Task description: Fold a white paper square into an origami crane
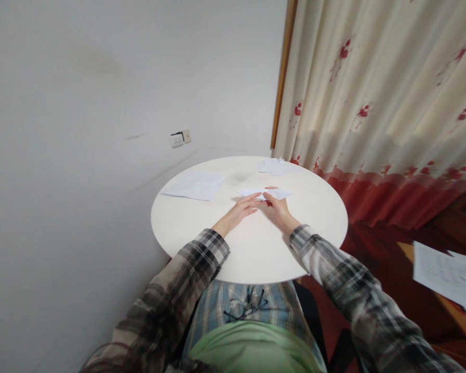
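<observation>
A small folded sheet of white paper (282, 194) is between my hands near the middle of the round white table (252, 248). My right hand (278, 208) grips it, thumb on the near side and a fingertip showing beyond the far edge. My left hand (241, 209) has its fingers stretched out and a little apart, their tips at the paper's near edge beside my right thumb. Exactly how the paper is folded is too blurred to make out.
A larger white sheet (197, 185) lies at the table's left. Crumpled or torn white paper (276, 166) sits at the far edge. A wall with a socket (176, 140) is to the left, a curtain (373, 103) to the right. Printed sheets (442, 269) rest on wooden furniture at right.
</observation>
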The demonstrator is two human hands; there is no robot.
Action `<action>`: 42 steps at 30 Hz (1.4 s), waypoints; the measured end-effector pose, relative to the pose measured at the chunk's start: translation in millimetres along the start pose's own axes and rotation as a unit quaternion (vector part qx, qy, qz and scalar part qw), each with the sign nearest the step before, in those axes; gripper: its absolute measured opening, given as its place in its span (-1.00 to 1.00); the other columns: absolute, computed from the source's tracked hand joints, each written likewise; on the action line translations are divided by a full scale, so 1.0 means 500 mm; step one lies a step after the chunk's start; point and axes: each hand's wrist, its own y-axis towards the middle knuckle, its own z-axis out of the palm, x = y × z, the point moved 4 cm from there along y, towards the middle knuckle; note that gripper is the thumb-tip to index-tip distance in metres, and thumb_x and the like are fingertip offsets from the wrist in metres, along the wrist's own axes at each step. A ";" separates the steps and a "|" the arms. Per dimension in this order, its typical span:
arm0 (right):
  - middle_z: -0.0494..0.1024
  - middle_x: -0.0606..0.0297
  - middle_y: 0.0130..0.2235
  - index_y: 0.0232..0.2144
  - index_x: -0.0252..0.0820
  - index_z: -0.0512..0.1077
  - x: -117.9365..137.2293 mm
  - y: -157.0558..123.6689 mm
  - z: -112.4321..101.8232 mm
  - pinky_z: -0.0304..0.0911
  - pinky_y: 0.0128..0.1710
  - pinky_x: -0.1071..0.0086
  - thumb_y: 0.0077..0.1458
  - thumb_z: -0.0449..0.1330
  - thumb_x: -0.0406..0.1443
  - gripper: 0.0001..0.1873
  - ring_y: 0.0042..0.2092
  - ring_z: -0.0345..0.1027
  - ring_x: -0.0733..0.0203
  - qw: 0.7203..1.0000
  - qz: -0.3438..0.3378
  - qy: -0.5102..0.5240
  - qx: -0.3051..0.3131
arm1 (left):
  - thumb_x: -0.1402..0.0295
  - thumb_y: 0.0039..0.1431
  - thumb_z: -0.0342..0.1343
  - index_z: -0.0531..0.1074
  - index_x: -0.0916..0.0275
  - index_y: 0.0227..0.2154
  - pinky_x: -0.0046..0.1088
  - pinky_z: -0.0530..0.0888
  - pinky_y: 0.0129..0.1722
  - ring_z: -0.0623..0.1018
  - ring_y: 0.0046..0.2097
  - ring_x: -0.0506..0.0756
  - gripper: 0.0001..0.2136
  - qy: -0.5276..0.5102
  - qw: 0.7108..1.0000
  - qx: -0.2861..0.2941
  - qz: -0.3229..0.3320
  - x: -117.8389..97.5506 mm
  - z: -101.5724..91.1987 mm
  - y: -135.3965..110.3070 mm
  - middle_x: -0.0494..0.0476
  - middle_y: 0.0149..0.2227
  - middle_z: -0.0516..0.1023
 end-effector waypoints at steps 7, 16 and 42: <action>0.45 0.34 -0.25 -0.20 -0.12 0.29 -0.004 -0.018 0.034 0.23 -0.30 0.41 -0.37 0.32 -0.32 -0.43 -0.27 0.31 0.29 0.993 0.005 0.008 0.119 | 0.40 -0.06 0.06 0.36 0.28 -0.18 -0.44 0.36 -0.13 0.47 -0.19 0.02 -0.69 -0.050 0.981 -0.174 0.065 0.008 -0.055 0.016 0.15 -0.23 0.47; 0.49 0.36 -0.38 -0.22 -0.12 0.37 -0.017 -0.019 0.038 0.21 -0.38 0.47 -0.17 0.21 -0.21 -0.63 -0.38 0.31 0.34 0.978 0.097 0.049 0.178 | 0.36 -0.14 0.14 0.35 0.28 -0.31 -0.52 0.36 -0.35 0.44 -0.34 -0.01 -0.74 0.031 0.963 -0.254 0.084 -0.005 -0.058 0.002 0.06 -0.37 0.43; 0.43 0.36 -0.51 -0.55 -0.21 0.45 0.006 -0.012 0.019 0.11 -0.44 0.45 -0.27 0.21 -0.25 -0.85 -0.47 0.21 0.36 0.996 0.063 0.050 0.043 | 0.50 -0.21 0.03 0.27 0.23 -0.10 -0.48 0.33 -0.21 0.44 -0.20 0.00 -0.53 -0.007 0.995 -0.083 0.062 -0.007 -0.024 0.007 0.11 -0.13 0.43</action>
